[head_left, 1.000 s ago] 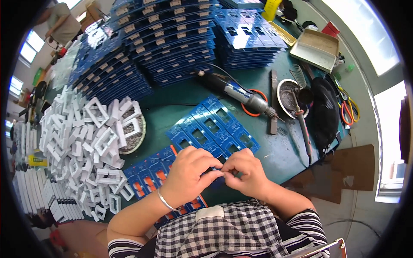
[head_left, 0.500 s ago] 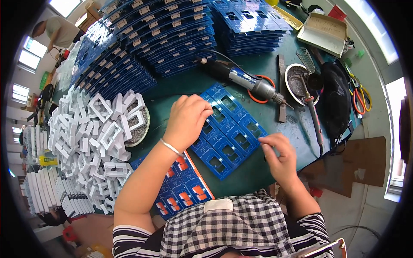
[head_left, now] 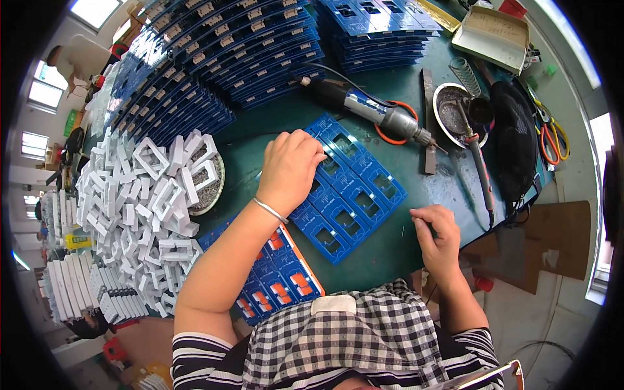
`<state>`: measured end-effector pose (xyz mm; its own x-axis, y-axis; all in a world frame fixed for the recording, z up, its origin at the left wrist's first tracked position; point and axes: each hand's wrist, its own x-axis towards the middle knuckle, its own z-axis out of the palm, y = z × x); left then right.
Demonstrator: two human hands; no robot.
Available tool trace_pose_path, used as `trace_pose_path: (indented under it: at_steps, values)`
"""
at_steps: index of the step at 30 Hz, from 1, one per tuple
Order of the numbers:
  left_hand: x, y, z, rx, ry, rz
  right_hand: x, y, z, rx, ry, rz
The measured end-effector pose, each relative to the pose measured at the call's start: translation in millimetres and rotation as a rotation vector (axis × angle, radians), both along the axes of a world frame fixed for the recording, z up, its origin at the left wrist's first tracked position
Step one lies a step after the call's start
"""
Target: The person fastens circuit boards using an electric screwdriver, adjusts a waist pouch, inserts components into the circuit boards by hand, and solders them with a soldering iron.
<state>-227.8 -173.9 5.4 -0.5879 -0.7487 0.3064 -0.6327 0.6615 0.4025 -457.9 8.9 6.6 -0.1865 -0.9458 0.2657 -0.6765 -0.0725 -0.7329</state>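
A blue circuit board panel (head_left: 361,229) with several square cut-outs lies at a slant on the green table. Bent fingers of my left hand (head_left: 290,168) are closed over its far left part; whatever they pinch is hidden. To the right of the panel, my right hand (head_left: 441,239) is raised with thumb and index finger drawn together, just apart from the panel's corner. I cannot make out anything between those fingertips. Partly under my left forearm is a second blue panel (head_left: 284,261) with orange pieces in its openings and an orange edge.
White plastic frames (head_left: 162,201) are heaped at the left beside a round dish (head_left: 211,188). Tall stacks of blue panels (head_left: 260,58) stand behind. An electric screwdriver (head_left: 370,107), soldering iron (head_left: 480,172), bowl (head_left: 448,110), metal bar (head_left: 427,123) and black pouch (head_left: 513,143) lie at the right.
My right hand has drawn away from the panel's right corner. My left hand stays over the panel's far left part. The whole view has shifted slightly.
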Motion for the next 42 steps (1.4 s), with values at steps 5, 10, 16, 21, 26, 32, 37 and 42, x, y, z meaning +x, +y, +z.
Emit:
trace_pose_path:
  at_steps: [5, 10, 16, 21, 26, 32, 37, 42]
  values:
    - [0, -2, -4, -0.122, -0.034, -0.01, -1, 3, -7, -0.011, -0.032, -0.047]
    - [0, -3, -4, -0.138, -0.036, -0.034, -6, 4, -9, 0.004, -0.038, -0.066]
    - [-1, -1, -4, -0.134, -0.045, -0.044, -9, 2, -11, 0.019, -0.028, -0.071]
    - [0, -3, -5, -0.131, -0.039, -0.043, -11, 2, -12, 0.016, 0.01, -0.055]
    - [2, -2, -4, -0.14, -0.043, -0.06, -9, 2, -11, 0.017, 0.015, -0.06]
    - [1, 0, -5, -0.158, -0.034, -0.055, -8, 2, -16, -0.017, 0.015, -0.068]
    - [1, -1, -3, -0.213, -0.088, -0.059, -8, 1, -18, -0.023, 0.018, -0.066]
    - [-1, -1, -4, -0.234, -0.1, -0.07, -11, 1, -17, -0.011, 0.032, -0.064]
